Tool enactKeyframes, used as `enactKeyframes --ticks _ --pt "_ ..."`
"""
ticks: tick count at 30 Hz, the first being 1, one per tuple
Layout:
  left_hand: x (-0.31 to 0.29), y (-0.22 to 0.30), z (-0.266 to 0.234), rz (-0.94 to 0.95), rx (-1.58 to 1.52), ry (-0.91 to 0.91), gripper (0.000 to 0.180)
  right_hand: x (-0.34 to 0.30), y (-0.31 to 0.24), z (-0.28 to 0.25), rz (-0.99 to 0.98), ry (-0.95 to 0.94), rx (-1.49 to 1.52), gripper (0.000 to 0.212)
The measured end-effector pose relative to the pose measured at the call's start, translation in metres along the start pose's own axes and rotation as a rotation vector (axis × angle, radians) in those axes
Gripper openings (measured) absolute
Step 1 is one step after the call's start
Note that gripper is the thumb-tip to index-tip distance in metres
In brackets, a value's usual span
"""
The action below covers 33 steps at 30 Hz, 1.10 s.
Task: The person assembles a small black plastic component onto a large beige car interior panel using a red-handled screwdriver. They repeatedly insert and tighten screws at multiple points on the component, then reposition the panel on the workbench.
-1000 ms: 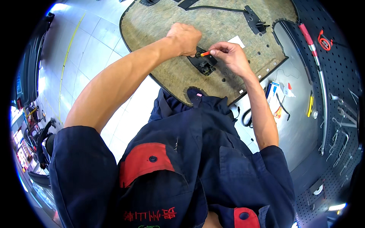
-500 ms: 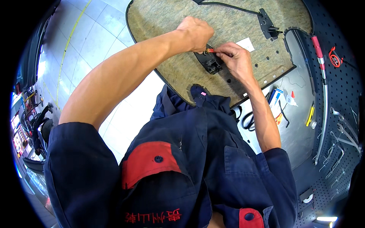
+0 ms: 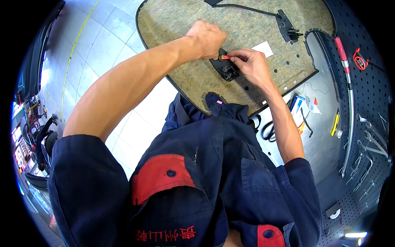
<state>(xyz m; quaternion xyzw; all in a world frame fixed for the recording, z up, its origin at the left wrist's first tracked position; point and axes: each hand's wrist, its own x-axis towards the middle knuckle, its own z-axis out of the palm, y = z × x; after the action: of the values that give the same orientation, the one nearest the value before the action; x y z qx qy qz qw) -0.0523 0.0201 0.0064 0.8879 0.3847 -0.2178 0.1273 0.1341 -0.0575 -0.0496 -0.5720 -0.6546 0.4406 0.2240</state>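
Note:
A large flat panel point(image 3: 177, 61) with mottled brown-grey backing and a dark rim lies before me. On it sits a black plastic fitting point(image 3: 229, 73). My left hand point(image 3: 208, 38) is closed at the fitting's far end; what its fingers hold, if anything, is hidden. My right hand point(image 3: 252, 64) pinches a small red piece with an orange-yellow end point(image 3: 224, 57) between thumb and fingertips. That piece points left across the fitting, close to my left fingertips. Its exact kind cannot be made out.
A second black fitting point(image 3: 289, 26) with a rod lies farther off on the panel, near a white paper point(image 3: 263, 48). Right of the panel, a grey worktop point(image 3: 319, 144) holds a blue-white box point(image 3: 298, 103) and yellow-handled tool point(image 3: 335, 124). Wrenches point(image 3: 372, 140) hang on a pegboard.
My left hand has shifted slightly left and down. My right hand has moved a little left with the red piece, which still points at the fitting.

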Motion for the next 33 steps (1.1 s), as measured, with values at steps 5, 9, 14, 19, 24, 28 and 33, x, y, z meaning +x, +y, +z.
enactKeyframes --ticks 5,9,14,19,24,28,33 --pt "0.002 -0.001 0.002 -0.005 -0.015 -0.032 0.039 0.0 0.005 -0.004 -0.02 0.01 0.012 0.018" --pt "0.002 0.001 -0.001 -0.021 -0.022 -0.035 0.038 0.002 0.004 0.0 -0.022 0.012 -0.008 0.018" --pt "0.002 0.001 0.002 -0.016 0.009 -0.011 0.04 -0.002 0.007 -0.006 0.059 0.002 0.042 0.018" --pt "0.001 0.002 -0.003 -0.034 -0.017 -0.062 0.04 0.001 0.008 0.002 -0.003 0.013 0.023 0.017" --pt "0.003 0.001 -0.003 -0.034 -0.005 -0.074 0.039 -0.003 -0.001 -0.006 0.125 -0.015 0.077 0.017" --pt "0.002 0.001 -0.001 -0.028 -0.022 -0.047 0.039 -0.002 0.005 0.001 0.025 -0.006 0.021 0.018" --pt "0.002 -0.001 -0.001 -0.01 -0.027 -0.043 0.039 -0.004 -0.01 -0.007 0.055 -0.013 -0.063 0.019"
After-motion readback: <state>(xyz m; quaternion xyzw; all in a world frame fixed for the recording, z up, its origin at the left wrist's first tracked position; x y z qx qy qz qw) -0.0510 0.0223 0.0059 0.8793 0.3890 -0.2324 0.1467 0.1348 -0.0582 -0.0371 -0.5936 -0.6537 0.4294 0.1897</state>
